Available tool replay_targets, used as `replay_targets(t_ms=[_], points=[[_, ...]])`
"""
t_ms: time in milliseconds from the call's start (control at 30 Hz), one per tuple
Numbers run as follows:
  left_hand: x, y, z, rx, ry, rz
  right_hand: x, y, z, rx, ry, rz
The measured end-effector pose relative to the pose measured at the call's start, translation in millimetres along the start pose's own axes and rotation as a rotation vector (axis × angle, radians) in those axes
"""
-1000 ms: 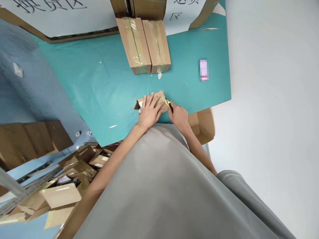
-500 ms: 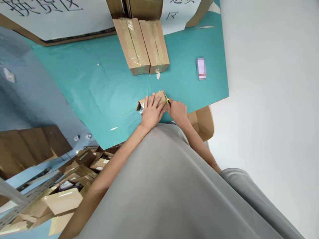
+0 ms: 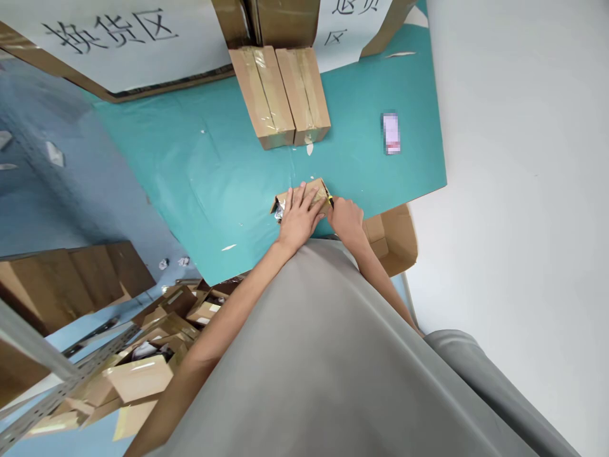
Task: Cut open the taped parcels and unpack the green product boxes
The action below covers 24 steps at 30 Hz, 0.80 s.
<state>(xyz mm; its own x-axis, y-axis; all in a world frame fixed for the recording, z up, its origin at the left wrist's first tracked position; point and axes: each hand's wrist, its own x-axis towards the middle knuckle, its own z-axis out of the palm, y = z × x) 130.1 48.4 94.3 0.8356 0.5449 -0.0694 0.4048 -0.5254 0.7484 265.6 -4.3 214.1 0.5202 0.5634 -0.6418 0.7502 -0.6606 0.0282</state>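
A small cardboard box (image 3: 311, 188) lies near the front edge of the teal-covered table (image 3: 228, 165). Its left end gapes, and crumpled, shiny wrapping shows there. My left hand (image 3: 298, 222) rests flat across the box top with its fingers spread, pressing on it. In my right hand (image 3: 346, 218), closed at the box's right end, is a black and yellow utility knife (image 3: 332, 201). The knife's tip meets the right edge of the box; its blade is too small to make out.
Two taped cartons (image 3: 278, 95) stand behind, against larger boxes bearing paper signs (image 3: 118, 38). A blurred pinkish package (image 3: 391, 133) lies at the right. Below the table's edge is an open carton (image 3: 397, 238). Shelved cardboard boxes (image 3: 137, 377) fill the lower left.
The whole view has shifted slightly, so everything appears further right and a bit lower. Both hands keep nearly the same places on the box and knife.
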Motion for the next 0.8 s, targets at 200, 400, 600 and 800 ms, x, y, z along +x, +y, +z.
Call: replay_targets(t_ms=[200, 400, 600, 800], points=[[-2, 2, 4.9, -0.008, 0.019, -0.002, -11, 7, 9, 0.005, -0.030, 0.009], [0, 2, 7.9, 0.020, 0.042, -0.037, -6, 11, 12, 0.016, -0.038, 0.004], [0, 4, 6.0, 0.051, 0.033, -0.052, -22, 19, 14, 0.040, -0.054, -0.034], [1, 4, 4.0, 0.087, 0.027, -0.065, -11, 27, 7, 0.064, -0.075, -0.060]])
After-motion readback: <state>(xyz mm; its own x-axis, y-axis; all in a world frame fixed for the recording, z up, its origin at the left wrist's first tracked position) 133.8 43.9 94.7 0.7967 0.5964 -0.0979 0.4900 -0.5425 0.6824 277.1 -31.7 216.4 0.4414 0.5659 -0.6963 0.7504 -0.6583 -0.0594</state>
